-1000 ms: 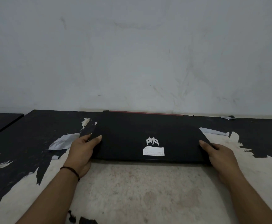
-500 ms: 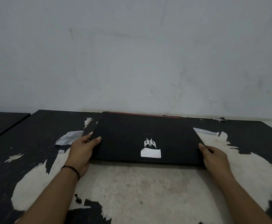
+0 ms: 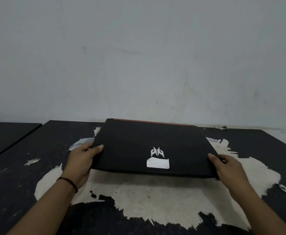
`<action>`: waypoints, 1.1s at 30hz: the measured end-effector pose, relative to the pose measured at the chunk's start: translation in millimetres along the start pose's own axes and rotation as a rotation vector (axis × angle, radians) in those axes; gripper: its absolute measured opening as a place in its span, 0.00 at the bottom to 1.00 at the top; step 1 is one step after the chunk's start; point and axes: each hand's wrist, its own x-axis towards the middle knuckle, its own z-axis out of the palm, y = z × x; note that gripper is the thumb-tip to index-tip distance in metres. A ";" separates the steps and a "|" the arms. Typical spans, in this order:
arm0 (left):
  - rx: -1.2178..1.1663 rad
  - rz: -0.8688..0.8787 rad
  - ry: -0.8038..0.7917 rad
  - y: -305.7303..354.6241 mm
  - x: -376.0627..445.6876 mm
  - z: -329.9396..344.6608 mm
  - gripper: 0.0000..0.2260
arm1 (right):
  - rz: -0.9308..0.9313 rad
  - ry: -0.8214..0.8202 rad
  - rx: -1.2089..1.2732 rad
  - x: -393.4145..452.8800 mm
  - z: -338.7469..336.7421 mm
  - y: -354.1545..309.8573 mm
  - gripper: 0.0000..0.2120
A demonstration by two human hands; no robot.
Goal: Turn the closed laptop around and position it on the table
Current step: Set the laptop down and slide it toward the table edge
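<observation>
I see the laptop (image 3: 139, 150) closed, lid up, matte black, with a pale angular logo (image 3: 157, 152) and a white sticker (image 3: 158, 163) just below it, both nearer my edge than the far one. A thin red strip (image 3: 149, 121) runs along its far edge. It sits at the middle of the table (image 3: 28, 150), its far edge close to the wall (image 3: 139, 56); the near edge looks raised a little off the surface, with shadow beneath it, though I cannot tell how far.

My left hand (image 3: 81, 161) grips the left side near the front corner, thumb on the lid, fingers curled under. My right hand (image 3: 227, 168) clamps the right front corner the same way, thumb on top. A dark band (image 3: 67, 181) circles my left wrist.

The table is black with its coating peeled, baring a big pale patch (image 3: 155, 197) under and in front of the laptop. Loose flakes (image 3: 81, 143) curl up just left of the laptop, touching my left fingers. A second dark table (image 3: 6, 133) stands to the left.
</observation>
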 end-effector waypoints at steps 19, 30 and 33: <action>-0.086 0.005 0.016 38.6 -64.8 -12.7 0.06 | -0.054 0.013 0.054 -61.3 -40.0 -30.8 0.12; -0.166 -0.131 -0.074 43.7 -91.9 -20.2 0.05 | -0.025 0.009 0.018 -82.6 -53.0 -29.0 0.18; -0.196 -0.216 -0.125 44.3 -99.2 -22.0 0.06 | -0.027 0.001 -0.016 -88.0 -57.8 -23.8 0.19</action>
